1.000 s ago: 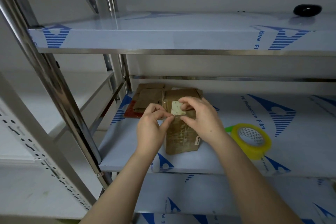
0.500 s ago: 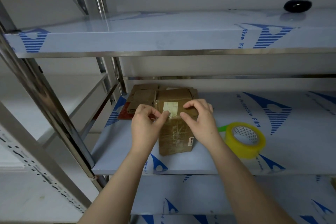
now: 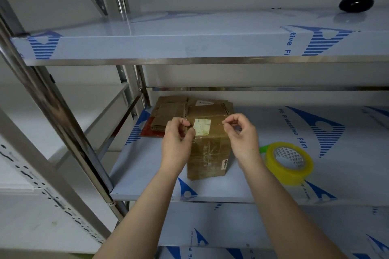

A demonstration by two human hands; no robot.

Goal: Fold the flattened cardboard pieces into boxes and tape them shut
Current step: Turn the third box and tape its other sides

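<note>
A folded brown cardboard box [image 3: 208, 151] with a pale label on top stands on the middle shelf [image 3: 147, 160]. My left hand [image 3: 179, 143] is at the box's upper left edge, thumb and forefinger pinched together. At the upper right edge my right hand [image 3: 242, 139] pinches the same way. Between the two pinches a thin strip of clear tape seems to run across the box top; it is hard to make out. A pile of flattened cardboard pieces [image 3: 168, 113] lies behind the box on the left. A yellow tape roll [image 3: 288, 162] lies to the right of the box.
A red flat thing [image 3: 149, 130] sticks out under the cardboard pile. The upper shelf [image 3: 168, 44] overhangs the work area and carries a black rounded object [image 3: 355, 4]. A slanted steel post [image 3: 63, 122] stands at the left. Another shelf [image 3: 231, 227] lies below.
Both hands have moved apart, from close together over the label to the box's left and right top edges. The view has shifted slightly.
</note>
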